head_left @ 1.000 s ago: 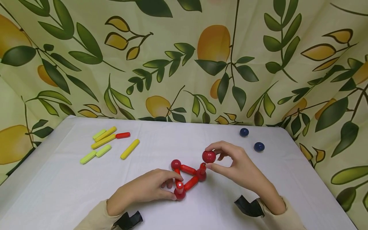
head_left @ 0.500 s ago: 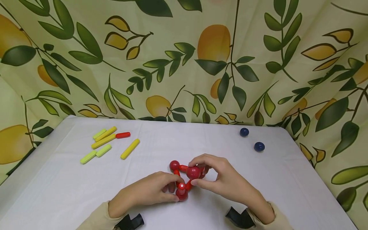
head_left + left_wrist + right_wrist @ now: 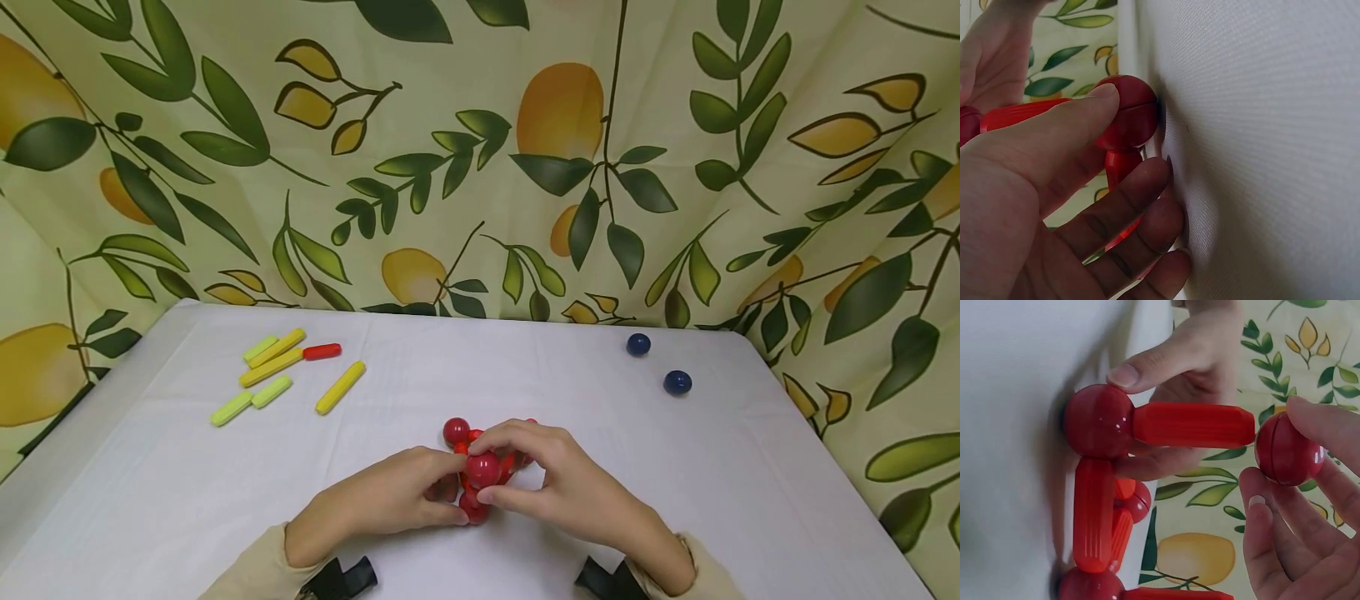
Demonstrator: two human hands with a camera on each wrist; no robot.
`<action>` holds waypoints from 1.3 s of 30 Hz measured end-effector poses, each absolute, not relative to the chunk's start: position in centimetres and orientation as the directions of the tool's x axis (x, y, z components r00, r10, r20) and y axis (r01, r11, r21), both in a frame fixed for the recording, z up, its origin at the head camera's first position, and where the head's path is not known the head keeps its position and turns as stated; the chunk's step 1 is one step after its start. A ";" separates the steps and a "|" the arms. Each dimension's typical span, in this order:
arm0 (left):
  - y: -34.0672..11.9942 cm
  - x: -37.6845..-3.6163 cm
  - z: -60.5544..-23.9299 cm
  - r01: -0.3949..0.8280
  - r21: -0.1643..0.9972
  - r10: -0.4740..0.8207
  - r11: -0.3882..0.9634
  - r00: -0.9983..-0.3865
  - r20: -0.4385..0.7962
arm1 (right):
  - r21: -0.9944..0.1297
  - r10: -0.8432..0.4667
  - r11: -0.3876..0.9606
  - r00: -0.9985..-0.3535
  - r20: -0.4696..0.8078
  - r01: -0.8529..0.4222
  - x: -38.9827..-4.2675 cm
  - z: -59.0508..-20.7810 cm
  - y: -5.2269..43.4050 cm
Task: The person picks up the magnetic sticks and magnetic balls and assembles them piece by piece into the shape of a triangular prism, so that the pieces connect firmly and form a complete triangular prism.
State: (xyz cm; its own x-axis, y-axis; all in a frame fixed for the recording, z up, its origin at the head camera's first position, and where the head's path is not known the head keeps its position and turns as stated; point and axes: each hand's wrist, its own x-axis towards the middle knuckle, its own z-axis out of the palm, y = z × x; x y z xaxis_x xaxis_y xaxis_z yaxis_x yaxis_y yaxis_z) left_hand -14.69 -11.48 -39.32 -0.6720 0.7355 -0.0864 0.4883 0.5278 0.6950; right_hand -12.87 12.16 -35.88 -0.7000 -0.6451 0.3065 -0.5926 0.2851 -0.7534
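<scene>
Right hand (image 3: 562,475): pinching upper red ball (image 3: 1288,450) at top of upright red rod (image 3: 1194,425). Left hand (image 3: 382,496): gripping lower red ball (image 3: 1097,422) under same rod, red frame (image 3: 1093,515) sitting between hands. Lying beyond left hand: yellow rods (image 3: 340,387); beyond right, two blue balls (image 3: 678,382). Risk: rod possibly tilting if right is pressing off-centre (or left slackening). Unclear: whether upper ball is touching rod; right hand hiding much of frame.

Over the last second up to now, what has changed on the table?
The right hand, holding a red ball, moved left and toward the person, bringing the ball to the top of the near upright rod. Nothing was let go. The left hand stayed at the near corner ball; the blue balls and loose sticks stayed put.
</scene>
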 end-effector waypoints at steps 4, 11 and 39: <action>-11.5 -14.7 -39.2 0.481 0.699 0.732 0.530 -0.675 -0.091 | -0.753 -0.664 0.273 -0.684 0.303 -0.599 -12.8 -36.1 12.0; -11.5 -14.6 -39.4 0.480 0.705 0.734 0.522 -0.674 -0.085 | -0.757 -0.673 0.282 -0.684 0.282 -0.589 -12.8 -36.2 12.0; -12.4 -15.0 -39.3 0.394 0.737 0.683 0.549 -0.719 -0.125 | -0.680 -0.569 0.385 -0.740 0.358 -0.625 -13.4 -33.8 14.5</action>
State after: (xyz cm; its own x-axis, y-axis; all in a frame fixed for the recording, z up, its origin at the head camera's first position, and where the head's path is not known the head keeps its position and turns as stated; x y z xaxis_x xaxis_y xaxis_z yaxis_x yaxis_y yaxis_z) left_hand -15.04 -12.39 -39.27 -0.7194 0.6833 -0.1250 0.3938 0.5494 0.7369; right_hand -13.43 14.46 -33.81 -0.7401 -0.5693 0.3579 -0.6245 0.3846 -0.6797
